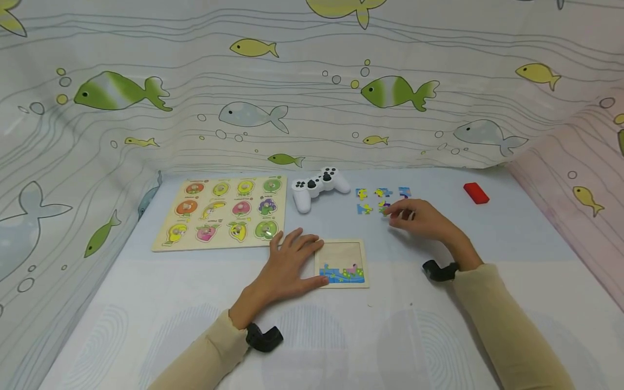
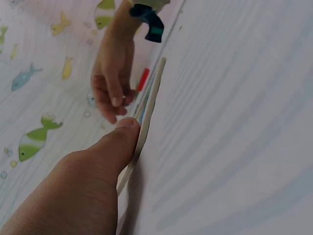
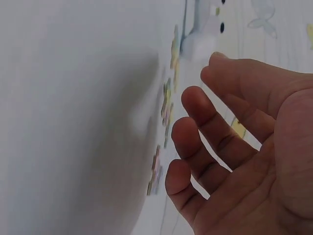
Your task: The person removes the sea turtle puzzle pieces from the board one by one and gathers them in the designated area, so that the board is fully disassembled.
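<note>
My left hand lies with spread fingers along the left side of a small wooden jigsaw tray. Its thumb rests on the tray's near edge. Joined pieces of a blue, green and pink picture fill the tray's lower part; bare wood shows above. My right hand hovers at the loose jigsaw pieces, beyond and to the right of the tray. In the right wrist view its fingers are loosely bent, with nothing visible between them. One piece is partly hidden behind its fingertips.
A wooden fruit puzzle board lies at the left. Between it and the loose pieces sits a white game controller. A red block is at the far right. A fish-patterned curtain rises behind the table.
</note>
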`<control>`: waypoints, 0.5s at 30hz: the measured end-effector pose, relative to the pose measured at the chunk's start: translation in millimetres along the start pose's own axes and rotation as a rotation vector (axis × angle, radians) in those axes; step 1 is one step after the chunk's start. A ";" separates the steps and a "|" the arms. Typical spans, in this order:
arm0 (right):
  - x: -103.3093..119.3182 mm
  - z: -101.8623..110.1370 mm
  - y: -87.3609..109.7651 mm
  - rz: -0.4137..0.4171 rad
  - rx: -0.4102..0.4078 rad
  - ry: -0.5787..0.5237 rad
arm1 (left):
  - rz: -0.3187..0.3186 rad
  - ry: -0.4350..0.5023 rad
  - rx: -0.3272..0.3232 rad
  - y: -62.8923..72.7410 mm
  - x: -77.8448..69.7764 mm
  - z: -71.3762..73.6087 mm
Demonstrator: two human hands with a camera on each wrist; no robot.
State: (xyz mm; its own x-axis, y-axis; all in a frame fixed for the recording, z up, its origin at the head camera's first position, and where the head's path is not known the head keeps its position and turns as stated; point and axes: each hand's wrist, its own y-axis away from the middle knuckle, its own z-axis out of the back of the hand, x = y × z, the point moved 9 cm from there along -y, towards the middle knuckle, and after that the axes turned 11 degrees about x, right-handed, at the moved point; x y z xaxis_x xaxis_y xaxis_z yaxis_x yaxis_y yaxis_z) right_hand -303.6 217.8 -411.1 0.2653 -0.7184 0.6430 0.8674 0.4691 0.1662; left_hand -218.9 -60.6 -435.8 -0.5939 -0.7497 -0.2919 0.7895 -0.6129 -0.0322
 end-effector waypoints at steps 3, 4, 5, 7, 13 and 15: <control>9.5 -6.5 -1.9 0.047 0.018 0.012 | 0.000 0.002 -0.005 0.1 0.0 0.4; 12.8 -8.7 -2.2 0.063 0.024 0.014 | 0.000 0.001 -0.007 0.1 0.1 0.5; 16.5 -10.7 -2.5 0.080 0.028 0.015 | 0.001 -0.001 -0.008 0.1 0.2 0.6; 23.5 -15.4 -3.4 0.109 0.043 0.015 | 0.000 -0.006 -0.010 0.1 0.4 0.6; 43.2 -31.9 -4.1 0.181 0.100 0.010 | -0.003 -0.019 -0.010 0.0 0.8 -0.2; 49.8 -37.8 -4.1 0.205 0.115 0.014 | -0.003 -0.026 -0.008 -0.1 0.6 -0.6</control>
State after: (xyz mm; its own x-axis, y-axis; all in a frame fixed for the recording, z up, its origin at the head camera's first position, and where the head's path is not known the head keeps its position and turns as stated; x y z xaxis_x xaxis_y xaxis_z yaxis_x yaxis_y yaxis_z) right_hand -278.0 160.6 -408.1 0.4373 -0.6092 0.6616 0.7415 0.6605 0.1181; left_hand -219.3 -60.8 -436.5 -0.6001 -0.7542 -0.2665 0.7888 -0.6132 -0.0409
